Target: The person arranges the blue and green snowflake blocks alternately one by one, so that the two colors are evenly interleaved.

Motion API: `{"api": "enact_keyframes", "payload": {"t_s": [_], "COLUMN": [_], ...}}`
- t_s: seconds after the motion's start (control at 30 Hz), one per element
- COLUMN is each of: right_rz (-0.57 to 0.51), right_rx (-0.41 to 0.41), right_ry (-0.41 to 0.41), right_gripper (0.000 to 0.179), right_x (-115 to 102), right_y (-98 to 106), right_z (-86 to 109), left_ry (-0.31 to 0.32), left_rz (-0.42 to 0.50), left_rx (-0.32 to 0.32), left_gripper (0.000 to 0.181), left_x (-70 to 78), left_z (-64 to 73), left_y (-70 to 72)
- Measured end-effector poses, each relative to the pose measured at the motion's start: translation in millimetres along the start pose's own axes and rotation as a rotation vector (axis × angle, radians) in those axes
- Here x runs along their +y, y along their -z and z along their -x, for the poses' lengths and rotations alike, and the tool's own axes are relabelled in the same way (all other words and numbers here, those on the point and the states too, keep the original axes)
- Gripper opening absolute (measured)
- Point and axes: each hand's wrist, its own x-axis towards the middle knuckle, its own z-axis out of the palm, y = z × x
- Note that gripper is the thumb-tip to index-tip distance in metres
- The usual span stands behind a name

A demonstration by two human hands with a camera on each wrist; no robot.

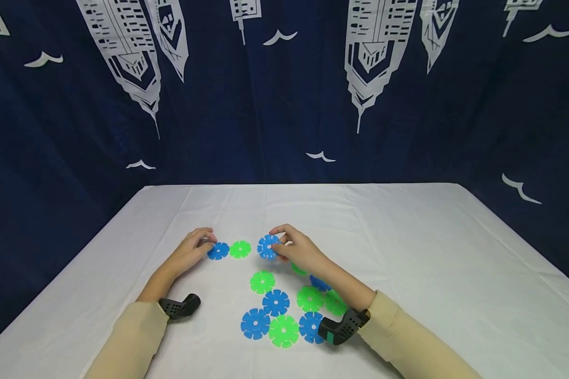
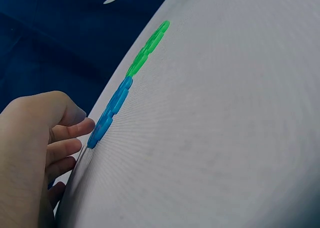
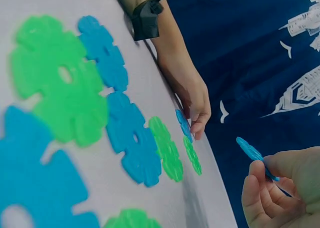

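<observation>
My right hand [image 1: 303,250] pinches a blue notched snowflake disc [image 1: 267,247] between thumb and fingers, raised above the white cloth. In the right wrist view this blue disc [image 3: 252,152] shows nearly edge-on. At the left, my left hand [image 1: 195,248] has loosely bent fingers at the outer edge of another blue disc [image 1: 218,251], which lies flat. Its fingertips [image 2: 86,126] are right at the rim in the left wrist view. A green disc [image 1: 240,249] lies to the right of that blue one, edge to edge with it in a row.
Nearer me lie several loose discs, among them a green one [image 1: 263,282], a blue one [image 1: 276,302] and another green one [image 1: 283,331]. My right forearm passes over some, partly hiding a blue disc [image 1: 310,326]. A dark blue printed curtain [image 1: 265,105] hangs behind the table.
</observation>
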Motion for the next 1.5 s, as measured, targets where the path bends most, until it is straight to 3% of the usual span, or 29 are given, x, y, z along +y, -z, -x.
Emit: {"api": "enact_keyframes", "payload": {"t_s": [0.3, 0.6, 1.17, 1.5], "right_rz": [-0.117, -0.138, 0.084, 0.086], "right_rx": [0.061, 0.097, 0.187, 0.156], "right_ry": [-0.07, -0.124, -0.064, -0.051], "right_gripper": [0.032, 0.033, 0.026, 0.028], "right_x": [6.2, 19.1, 23.0, 27.6], "right_y": [-11.9, -24.2, -29.5, -30.8], "right_z": [-22.4, -35.7, -29.2, -29.6], "left_ry": [-0.022, -0.047, -0.045, -0.064], "left_rz": [-0.058, -0.09, -0.096, -0.098], "left_rx": [-0.015, -0.017, -0.049, -0.05], "left_gripper": [0.024, 0.023, 0.027, 0.024], "left_x": [2.6, 1.5, 2.6, 1.0], "left_z": [2.5, 2.8, 3.7, 2.4], "left_y": [1.0, 1.7, 2.4, 1.0]}}
